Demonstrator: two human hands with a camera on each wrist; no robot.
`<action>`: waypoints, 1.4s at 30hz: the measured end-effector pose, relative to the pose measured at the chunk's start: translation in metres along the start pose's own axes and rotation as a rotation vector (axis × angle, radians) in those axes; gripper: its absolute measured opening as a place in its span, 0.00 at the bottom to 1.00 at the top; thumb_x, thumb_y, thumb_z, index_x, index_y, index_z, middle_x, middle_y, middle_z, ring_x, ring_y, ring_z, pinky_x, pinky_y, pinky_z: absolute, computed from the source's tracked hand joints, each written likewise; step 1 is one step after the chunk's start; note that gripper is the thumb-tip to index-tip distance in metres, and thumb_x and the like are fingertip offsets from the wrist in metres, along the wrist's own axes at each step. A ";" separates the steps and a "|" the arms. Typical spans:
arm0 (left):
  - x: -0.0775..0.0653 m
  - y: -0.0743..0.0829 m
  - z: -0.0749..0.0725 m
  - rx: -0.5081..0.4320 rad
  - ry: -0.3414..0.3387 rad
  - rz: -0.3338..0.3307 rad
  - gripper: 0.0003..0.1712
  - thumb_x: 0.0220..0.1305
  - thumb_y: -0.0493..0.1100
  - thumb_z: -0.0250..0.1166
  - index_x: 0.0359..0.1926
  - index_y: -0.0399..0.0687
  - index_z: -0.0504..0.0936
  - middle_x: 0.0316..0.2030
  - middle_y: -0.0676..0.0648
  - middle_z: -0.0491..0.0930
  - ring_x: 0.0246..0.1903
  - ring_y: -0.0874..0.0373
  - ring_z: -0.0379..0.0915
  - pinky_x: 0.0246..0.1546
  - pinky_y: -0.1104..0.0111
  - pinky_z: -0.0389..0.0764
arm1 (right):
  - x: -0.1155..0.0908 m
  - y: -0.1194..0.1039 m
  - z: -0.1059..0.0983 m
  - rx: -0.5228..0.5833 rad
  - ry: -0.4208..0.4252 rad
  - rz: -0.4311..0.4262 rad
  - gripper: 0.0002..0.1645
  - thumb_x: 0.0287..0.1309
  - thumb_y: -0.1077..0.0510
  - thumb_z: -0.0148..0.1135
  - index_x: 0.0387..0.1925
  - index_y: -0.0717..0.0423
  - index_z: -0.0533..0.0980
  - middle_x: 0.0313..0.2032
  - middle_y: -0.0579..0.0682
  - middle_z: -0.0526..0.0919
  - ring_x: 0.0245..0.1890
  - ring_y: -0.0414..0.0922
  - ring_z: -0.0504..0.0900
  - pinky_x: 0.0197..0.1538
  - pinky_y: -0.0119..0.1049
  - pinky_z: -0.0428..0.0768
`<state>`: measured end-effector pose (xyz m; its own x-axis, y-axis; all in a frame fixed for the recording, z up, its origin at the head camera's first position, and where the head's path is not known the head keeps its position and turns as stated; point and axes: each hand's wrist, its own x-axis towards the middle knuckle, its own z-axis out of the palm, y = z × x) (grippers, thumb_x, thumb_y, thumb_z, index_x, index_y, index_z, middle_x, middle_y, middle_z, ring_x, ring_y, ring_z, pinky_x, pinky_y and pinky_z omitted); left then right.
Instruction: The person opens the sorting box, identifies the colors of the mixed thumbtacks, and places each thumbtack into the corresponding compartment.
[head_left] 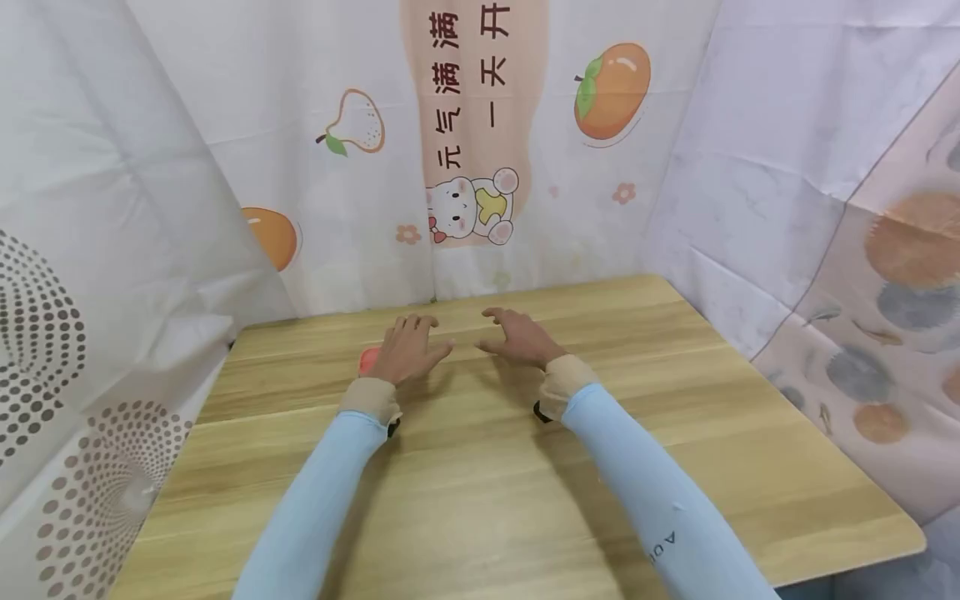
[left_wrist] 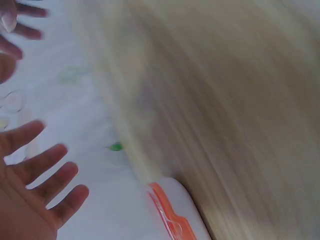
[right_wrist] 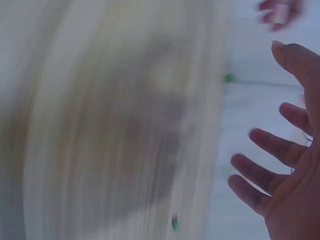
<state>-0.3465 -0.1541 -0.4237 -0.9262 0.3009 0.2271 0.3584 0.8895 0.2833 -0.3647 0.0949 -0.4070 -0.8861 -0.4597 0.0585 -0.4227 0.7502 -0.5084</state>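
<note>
Here: one orange-red-and-white case [left_wrist: 181,212], on the wood-grain tabletop [head_left: 480,492], just left of the left hand [head_left: 409,350], the nearer (long axis unclear, part hidden); right hand [head_left: 522,337] farther; both hands' fingers parted, holding nothing.

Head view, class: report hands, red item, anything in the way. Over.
Left hand and right hand empty, fingers spread. Red item on table, unheld. Left hand partly hides it.

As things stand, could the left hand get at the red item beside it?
Likely yes: the left hand is empty, its fingers spread, and the red item lies on the table by its outer side, with nothing visible blocking the way.
</note>
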 end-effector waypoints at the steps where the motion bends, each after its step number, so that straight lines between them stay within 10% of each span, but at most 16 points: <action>1: -0.002 -0.001 0.000 -0.016 0.005 0.004 0.38 0.68 0.69 0.50 0.64 0.46 0.71 0.61 0.41 0.70 0.59 0.42 0.62 0.59 0.47 0.59 | -0.001 -0.001 0.002 0.105 0.010 -0.004 0.39 0.63 0.35 0.57 0.71 0.45 0.62 0.64 0.57 0.70 0.61 0.56 0.70 0.58 0.51 0.69; 6: -0.014 -0.002 -0.002 -0.152 0.030 0.036 0.31 0.69 0.63 0.55 0.61 0.47 0.74 0.58 0.46 0.73 0.59 0.48 0.62 0.59 0.53 0.60 | -0.001 0.002 0.018 0.509 0.036 -0.055 0.29 0.65 0.40 0.59 0.64 0.42 0.69 0.53 0.55 0.79 0.50 0.50 0.78 0.50 0.48 0.75; 12: -0.021 -0.001 -0.015 -0.266 0.096 0.073 0.23 0.69 0.56 0.59 0.58 0.48 0.77 0.55 0.48 0.76 0.57 0.49 0.66 0.56 0.56 0.66 | -0.001 0.002 0.023 0.682 0.084 -0.155 0.24 0.67 0.43 0.58 0.60 0.46 0.73 0.44 0.54 0.84 0.41 0.51 0.80 0.48 0.56 0.74; 19: -0.029 -0.017 -0.046 -0.340 0.058 0.107 0.19 0.71 0.53 0.59 0.54 0.48 0.79 0.50 0.49 0.78 0.46 0.52 0.75 0.45 0.61 0.74 | 0.006 -0.002 0.016 0.674 0.114 -0.227 0.19 0.68 0.43 0.57 0.55 0.45 0.77 0.39 0.51 0.84 0.38 0.60 0.77 0.42 0.56 0.75; 26: -0.041 -0.061 -0.064 -0.346 -0.066 -0.010 0.23 0.64 0.48 0.67 0.57 0.46 0.77 0.55 0.46 0.74 0.34 0.54 0.72 0.33 0.64 0.74 | 0.016 0.004 0.016 0.631 0.049 -0.202 0.17 0.67 0.42 0.57 0.51 0.44 0.78 0.38 0.50 0.83 0.40 0.66 0.76 0.42 0.59 0.74; 34: -0.047 -0.098 -0.047 -0.341 -0.213 -0.086 0.46 0.53 0.46 0.75 0.71 0.46 0.64 0.54 0.38 0.74 0.39 0.49 0.75 0.41 0.59 0.75 | 0.031 0.008 0.023 0.576 -0.039 -0.208 0.15 0.68 0.46 0.58 0.50 0.47 0.79 0.39 0.55 0.82 0.39 0.64 0.77 0.41 0.56 0.75; 42: -0.049 -0.112 -0.035 -0.337 -0.234 -0.125 0.44 0.50 0.46 0.77 0.67 0.40 0.68 0.58 0.41 0.72 0.46 0.48 0.71 0.48 0.56 0.73 | 0.034 0.008 0.027 0.511 -0.134 -0.223 0.17 0.70 0.51 0.57 0.52 0.58 0.78 0.40 0.54 0.83 0.42 0.60 0.79 0.41 0.51 0.76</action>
<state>-0.3373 -0.2802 -0.4339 -0.9525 0.3024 -0.0354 0.2237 0.7738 0.5927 -0.3926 0.0721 -0.4323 -0.7398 -0.6621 0.1196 -0.4222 0.3185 -0.8487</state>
